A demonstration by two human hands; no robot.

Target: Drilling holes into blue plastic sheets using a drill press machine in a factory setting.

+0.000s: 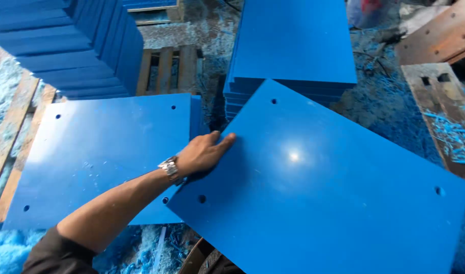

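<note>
Glossy blue panel [313, 193], silver wristwatch [169, 168], pale blue shavings [4, 251].

Left hand [204, 152], watch [168, 168] on wrist, lies flat on edge of tilted blue sheet [318, 193]. Drilled sheet [105, 157] lies left of it; sheet stack [293, 45] behind it.
</note>
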